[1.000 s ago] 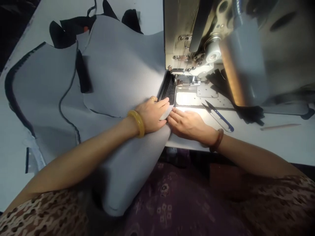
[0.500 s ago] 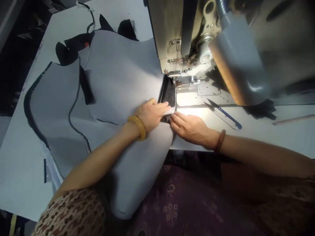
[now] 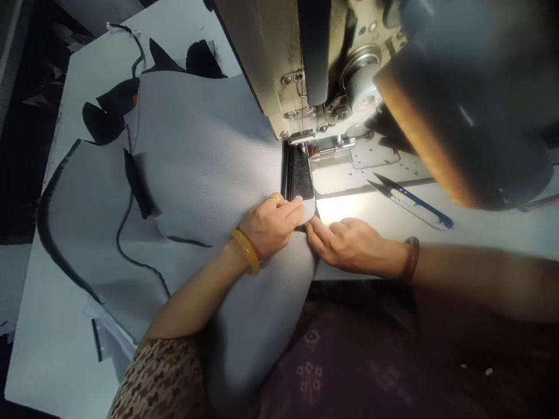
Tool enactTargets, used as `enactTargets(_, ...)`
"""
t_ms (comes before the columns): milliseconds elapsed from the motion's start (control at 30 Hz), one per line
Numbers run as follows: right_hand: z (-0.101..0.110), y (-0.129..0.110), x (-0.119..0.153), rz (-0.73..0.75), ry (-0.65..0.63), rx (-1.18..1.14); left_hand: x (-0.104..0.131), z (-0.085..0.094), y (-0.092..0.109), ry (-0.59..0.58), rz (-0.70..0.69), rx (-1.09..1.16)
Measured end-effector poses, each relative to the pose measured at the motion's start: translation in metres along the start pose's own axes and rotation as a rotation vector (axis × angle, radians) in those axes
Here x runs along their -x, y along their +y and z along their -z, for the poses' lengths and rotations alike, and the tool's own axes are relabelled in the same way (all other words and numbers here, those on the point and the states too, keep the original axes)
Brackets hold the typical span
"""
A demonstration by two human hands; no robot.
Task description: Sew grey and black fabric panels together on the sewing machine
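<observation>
Grey mesh fabric (image 3: 205,145) with dark edging spreads under the needle area of a sewing machine (image 3: 257,64). A black strip (image 3: 301,177) on it runs up to the presser foot (image 3: 304,149). My left hand (image 3: 271,224), with a ring and a yellow bangle, grips a folded pale flap of the fabric over the black strip, fingers together. Close beside it, my right hand (image 3: 343,243) pinches the fabric's right edge between thumb and fingers. The fingertips of both hands are partly hidden by the cloth.
Thread snips (image 3: 413,201) lie on the white table (image 3: 476,230) right of the hands. A large dark lamp-like housing (image 3: 471,110) overhangs the right side. Black fabric pieces (image 3: 205,61) lie at the back left, and a loose dark cord (image 3: 137,49) lies beyond them.
The view has come closer and shifted, so the machine and snips look larger. Both hands keep their hold near the presser foot; the folded flap shows a little more.
</observation>
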State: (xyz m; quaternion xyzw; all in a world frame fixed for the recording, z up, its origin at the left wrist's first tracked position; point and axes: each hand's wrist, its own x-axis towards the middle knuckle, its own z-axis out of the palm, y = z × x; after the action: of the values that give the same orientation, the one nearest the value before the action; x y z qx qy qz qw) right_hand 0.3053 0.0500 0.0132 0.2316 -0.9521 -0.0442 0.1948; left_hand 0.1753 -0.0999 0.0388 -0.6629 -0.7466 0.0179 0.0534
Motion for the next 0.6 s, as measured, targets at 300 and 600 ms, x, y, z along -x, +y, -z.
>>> enactTargets(300, -0.002, 0.003, 0.000, -0.006, 0.019, -0.061, -0.002, -0.002, -0.002, -0.006, -0.035, -0.047)
enactTargets(600, -0.009, 0.019, -0.010, -0.039, -0.144, -0.097, -0.024, 0.006, -0.018, -0.180, 0.031, 0.017)
